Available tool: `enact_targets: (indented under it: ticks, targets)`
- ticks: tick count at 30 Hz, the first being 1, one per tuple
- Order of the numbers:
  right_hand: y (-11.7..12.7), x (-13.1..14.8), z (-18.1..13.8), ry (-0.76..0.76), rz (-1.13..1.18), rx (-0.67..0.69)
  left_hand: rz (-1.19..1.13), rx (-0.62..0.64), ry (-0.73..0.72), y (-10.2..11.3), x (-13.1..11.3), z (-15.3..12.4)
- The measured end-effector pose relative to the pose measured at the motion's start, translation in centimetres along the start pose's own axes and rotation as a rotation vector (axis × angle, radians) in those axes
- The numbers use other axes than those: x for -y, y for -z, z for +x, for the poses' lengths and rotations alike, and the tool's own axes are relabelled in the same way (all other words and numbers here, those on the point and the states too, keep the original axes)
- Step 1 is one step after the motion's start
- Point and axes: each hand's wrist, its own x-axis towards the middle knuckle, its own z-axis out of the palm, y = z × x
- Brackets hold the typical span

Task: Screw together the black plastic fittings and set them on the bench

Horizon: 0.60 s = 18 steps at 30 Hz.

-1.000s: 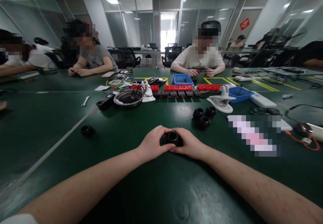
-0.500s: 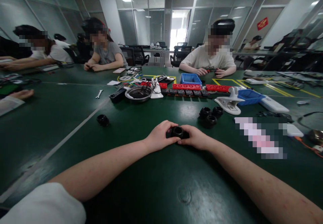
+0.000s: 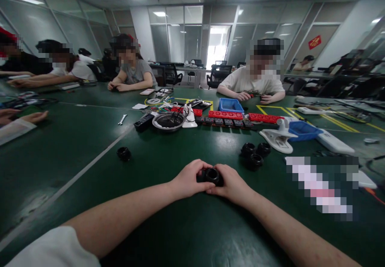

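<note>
The left hand and right hand both grip a black hollow fitting, its round mouth facing up toward the wearer, its bore's axis leaning that way.

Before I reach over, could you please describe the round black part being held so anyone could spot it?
At the dark green tabletop, find the bare left hand and bare right hand together. The hollow, round black part is between them; unlike the lone black part leftward and the clustered black trio rightward, it is held.
</note>
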Motion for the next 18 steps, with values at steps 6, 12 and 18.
enact_targets:
  ticks: [6,12,18]
  targets:
    - [0.7,-0.8,0.0,0.109,0.095,0.109,0.039,-0.017,-0.047,0.0,-0.2,-0.1]
    - [1.3,-1.4,0.0,0.172,0.254,0.142,0.131,0.01,-0.113,0.1,-0.6,-0.2]
    - [0.9,-1.4,0.0,0.094,0.429,0.147,0.207,-0.043,-0.2,-0.3,-0.4,-0.3]
